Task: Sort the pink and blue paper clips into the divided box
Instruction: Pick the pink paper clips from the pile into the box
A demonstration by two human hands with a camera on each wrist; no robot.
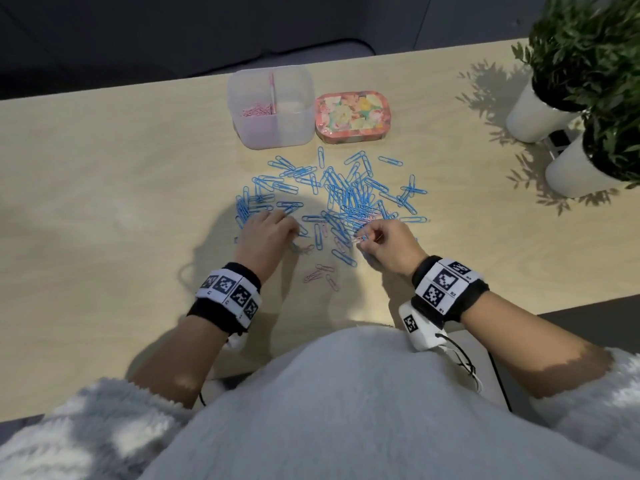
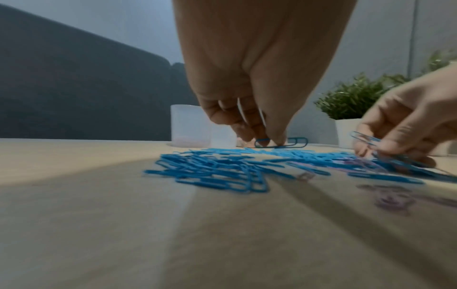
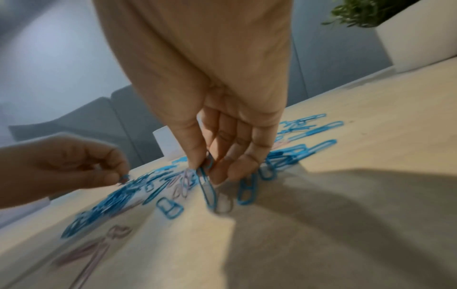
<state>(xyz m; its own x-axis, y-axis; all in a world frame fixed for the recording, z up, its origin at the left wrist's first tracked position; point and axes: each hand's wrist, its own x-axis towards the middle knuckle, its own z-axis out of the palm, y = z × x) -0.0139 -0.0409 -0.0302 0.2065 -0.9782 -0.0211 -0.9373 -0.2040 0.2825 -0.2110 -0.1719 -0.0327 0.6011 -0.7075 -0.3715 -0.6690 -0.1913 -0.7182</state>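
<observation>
A translucent divided box [image 1: 277, 135] stands at the table's far middle, with pink paper clips [image 1: 256, 110] in its left compartment. A spread of blue paper clips [image 1: 341, 195] lies between the box and my hands. A few pink clips [image 1: 318, 271] lie nearer me. My left hand [image 1: 294, 233] is at the pile's left edge, and in the left wrist view its fingertips [image 2: 277, 136] pinch a blue clip [image 2: 298, 141] against the table. My right hand [image 1: 363, 239] pinches blue clips [image 3: 209, 191] between thumb and fingers, lifted off the pile's near right side.
A floral tin [image 1: 353, 116] sits just right of the box. Two white pots with green plants [image 1: 533, 112] [image 1: 581, 168] stand at the far right. Beyond the table's far edge is a dark sofa [image 1: 104, 36]. My body is against the near edge.
</observation>
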